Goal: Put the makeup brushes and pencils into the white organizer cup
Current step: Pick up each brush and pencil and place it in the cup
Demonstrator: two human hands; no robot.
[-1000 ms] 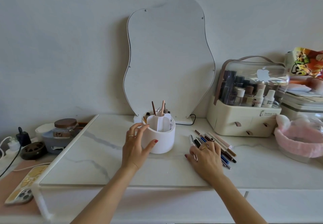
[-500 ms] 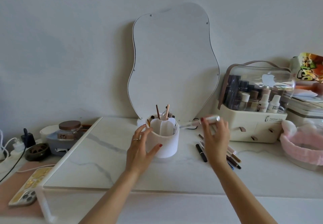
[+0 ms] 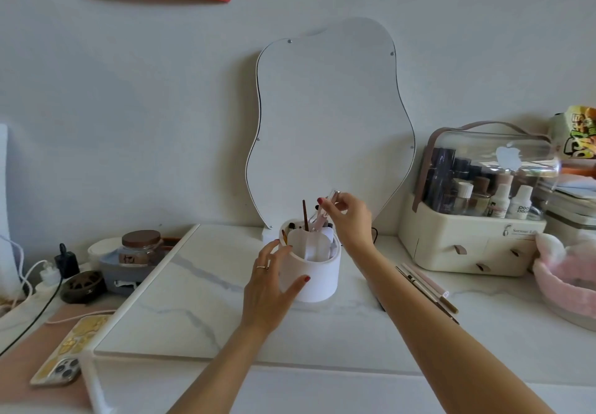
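your right hand (image 3: 350,216) is pinching a clear-capped pencil (image 3: 323,208) in its fingers, its long axis leaning toward 1 o'clock, tip entering the white organizer cup (image 3: 317,276); your left hand (image 3: 269,284) is cupping the cup's 9 o'clock wall, fingers spread.

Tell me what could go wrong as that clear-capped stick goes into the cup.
The stick enters tilted among upright brushes; it might snag one or land across a divider. The left hand only lightly cups the white organizer cup, so a push could shift it. The right forearm passes near the remaining pencils and may scatter them.
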